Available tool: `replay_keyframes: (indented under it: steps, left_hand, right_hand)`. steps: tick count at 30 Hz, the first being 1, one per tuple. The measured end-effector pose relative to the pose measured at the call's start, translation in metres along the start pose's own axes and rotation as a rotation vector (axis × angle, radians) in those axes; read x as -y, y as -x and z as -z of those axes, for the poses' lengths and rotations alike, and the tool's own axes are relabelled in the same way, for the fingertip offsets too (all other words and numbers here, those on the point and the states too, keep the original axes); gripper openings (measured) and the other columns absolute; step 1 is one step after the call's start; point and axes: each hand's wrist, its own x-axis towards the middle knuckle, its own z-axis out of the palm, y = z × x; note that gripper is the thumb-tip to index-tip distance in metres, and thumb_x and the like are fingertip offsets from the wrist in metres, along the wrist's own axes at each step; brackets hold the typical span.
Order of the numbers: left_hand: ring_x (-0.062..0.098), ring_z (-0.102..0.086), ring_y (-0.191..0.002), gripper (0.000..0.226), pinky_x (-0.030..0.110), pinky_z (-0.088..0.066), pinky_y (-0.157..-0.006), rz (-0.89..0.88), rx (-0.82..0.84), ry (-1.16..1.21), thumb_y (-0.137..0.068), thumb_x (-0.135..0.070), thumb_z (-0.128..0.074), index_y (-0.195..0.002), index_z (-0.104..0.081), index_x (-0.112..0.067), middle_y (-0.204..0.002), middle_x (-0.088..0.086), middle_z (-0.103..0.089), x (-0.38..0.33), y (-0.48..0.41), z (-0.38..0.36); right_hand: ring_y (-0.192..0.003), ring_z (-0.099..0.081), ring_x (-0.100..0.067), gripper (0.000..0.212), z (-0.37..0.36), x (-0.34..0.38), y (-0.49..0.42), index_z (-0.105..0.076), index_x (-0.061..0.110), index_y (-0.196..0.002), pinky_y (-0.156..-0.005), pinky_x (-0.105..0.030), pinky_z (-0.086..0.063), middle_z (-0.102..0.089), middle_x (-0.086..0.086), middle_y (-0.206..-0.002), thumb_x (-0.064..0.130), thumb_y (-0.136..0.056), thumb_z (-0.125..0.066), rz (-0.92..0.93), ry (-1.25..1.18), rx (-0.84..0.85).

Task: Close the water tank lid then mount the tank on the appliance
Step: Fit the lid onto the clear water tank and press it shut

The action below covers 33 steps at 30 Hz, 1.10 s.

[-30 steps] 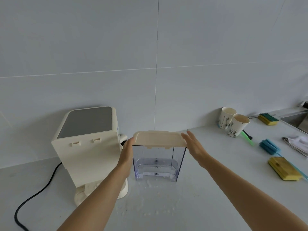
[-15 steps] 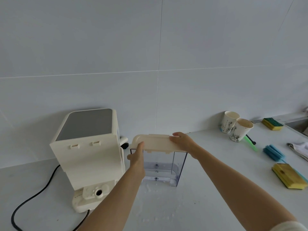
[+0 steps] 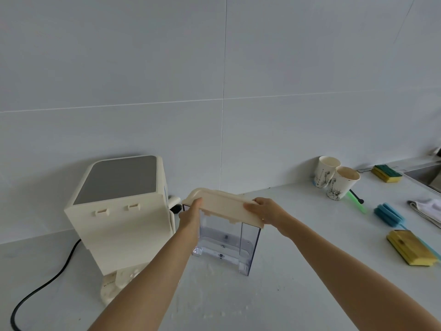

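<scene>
A clear plastic water tank (image 3: 229,244) with a cream lid (image 3: 222,204) lying on top of it sits tilted just right of the cream appliance (image 3: 119,211). My left hand (image 3: 191,216) grips the tank's left end under the lid. My right hand (image 3: 267,210) holds the lid's right end from above. The tank's lower left corner looks raised off the white counter (image 3: 298,295). The appliance shows its back panel with two slots and a base plate at the bottom.
A black power cord (image 3: 43,285) runs from the appliance to the left. Two paper cups (image 3: 334,180) stand by the wall on the right, with sponges (image 3: 410,250), a blue brush (image 3: 387,215), a cloth (image 3: 429,210) and a sink edge (image 3: 427,173) beyond.
Both hands have closed on the tank's ends and turned it, swinging its left end toward the appliance. The tank has tipped off the counter.
</scene>
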Motion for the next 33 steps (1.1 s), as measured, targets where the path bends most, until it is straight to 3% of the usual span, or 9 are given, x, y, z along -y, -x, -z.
replay_keyframes:
  steps: [3, 7, 11, 14, 17, 20, 24, 29, 33]
  left_hand:
    - [0.027, -0.044, -0.105, 0.062, 0.036, -0.036, -0.088, -0.009, 0.033, -0.088, -0.085, -0.039, -0.054, -0.136, -0.039, -0.007, -0.125, 0.01, -0.046, -0.005, -0.005, 0.0]
    - [0.03, -0.048, -0.11, 0.054, 0.038, -0.04, -0.092, -0.047, 0.065, -0.24, -0.087, -0.037, -0.05, -0.129, -0.044, -0.004, -0.11, 0.01, -0.045, -0.014, -0.007, -0.003]
    - [0.016, -0.04, -0.064, 0.024, 0.027, -0.032, -0.059, -0.116, 0.1, -0.358, -0.086, -0.032, -0.047, -0.086, -0.052, -0.009, -0.072, 0.003, -0.043, -0.021, -0.006, -0.008]
    - [0.016, -0.038, -0.061, 0.023, 0.026, -0.029, -0.056, -0.154, 0.126, -0.42, -0.086, -0.028, -0.047, -0.068, -0.044, -0.013, -0.07, 0.003, -0.043, -0.026, -0.007, -0.013]
    - [0.022, -0.041, -0.074, 0.015, 0.027, -0.029, -0.06, -0.18, 0.159, -0.47, -0.084, -0.024, -0.048, -0.076, -0.045, -0.012, -0.085, 0.008, -0.046, -0.029, -0.005, -0.016]
    - [0.024, -0.045, -0.085, 0.014, 0.03, -0.036, -0.075, -0.207, 0.188, -0.503, -0.087, -0.025, -0.046, -0.081, -0.051, -0.013, -0.094, 0.009, -0.049, -0.029, -0.004, -0.02]
    - [0.024, -0.047, -0.093, 0.035, 0.032, -0.037, -0.082, -0.248, 0.225, -0.545, -0.093, -0.026, -0.039, -0.122, -0.052, -0.011, -0.101, 0.007, -0.051, -0.029, 0.0, -0.023]
    - [0.023, -0.05, -0.1, 0.027, 0.035, -0.041, -0.091, -0.199, 0.302, -0.529, -0.09, -0.035, -0.04, -0.112, -0.049, -0.02, -0.105, 0.003, -0.054, -0.028, 0.009, -0.015]
    - [0.016, -0.053, -0.082, 0.035, 0.029, -0.042, -0.073, -0.142, 0.353, -0.384, -0.085, -0.041, -0.047, -0.108, -0.054, -0.015, -0.088, 0.0, -0.057, -0.026, 0.024, -0.009]
  right_hand:
    - [-0.083, -0.047, -0.019, 0.016, 0.0, -0.006, 0.006, -0.053, 0.018, -0.078, -0.077, -0.03, -0.037, -0.053, -0.003, -0.085, 0.032, -0.085, -0.054, -0.008, -0.016, 0.029]
    - [-0.082, -0.048, -0.018, 0.019, -0.004, -0.009, 0.015, -0.049, 0.02, -0.075, -0.075, -0.029, -0.04, -0.053, 0.0, -0.083, 0.033, -0.082, -0.06, -0.025, -0.047, 0.045]
    - [-0.069, -0.051, -0.012, 0.029, -0.011, -0.01, 0.022, -0.045, 0.015, -0.079, -0.067, -0.025, -0.043, -0.054, 0.001, -0.081, 0.035, -0.077, -0.066, -0.035, -0.042, 0.069]
    - [-0.069, -0.052, -0.013, 0.033, -0.018, -0.008, 0.027, -0.041, 0.018, -0.078, -0.065, -0.025, -0.044, -0.054, 0.001, -0.081, 0.039, -0.076, -0.066, -0.046, -0.007, 0.084]
    - [-0.067, -0.05, -0.012, 0.033, -0.026, -0.001, 0.033, -0.039, 0.02, -0.077, -0.065, -0.024, -0.044, -0.053, 0.001, -0.081, 0.041, -0.077, -0.064, -0.049, 0.041, 0.111]
    - [-0.072, -0.053, -0.016, 0.039, -0.035, 0.005, 0.038, -0.041, 0.016, -0.097, -0.067, -0.025, -0.045, -0.054, -0.003, -0.096, 0.043, -0.079, -0.061, -0.053, 0.077, 0.14]
    - [-0.082, -0.056, -0.02, 0.052, -0.042, 0.007, 0.042, -0.041, 0.014, -0.112, -0.069, -0.027, -0.045, -0.054, -0.003, -0.106, 0.049, -0.079, -0.058, -0.064, 0.089, 0.142]
    - [-0.093, -0.057, -0.022, 0.066, -0.032, 0.005, 0.041, -0.042, 0.007, -0.125, -0.089, -0.038, -0.047, -0.057, -0.008, -0.115, 0.057, -0.082, -0.046, -0.081, 0.159, 0.186]
    - [-0.111, -0.053, -0.03, 0.063, -0.013, 0.018, 0.031, -0.038, 0.004, -0.131, -0.099, -0.042, -0.041, -0.049, -0.021, -0.132, 0.05, -0.089, -0.039, -0.024, 0.07, 0.067]
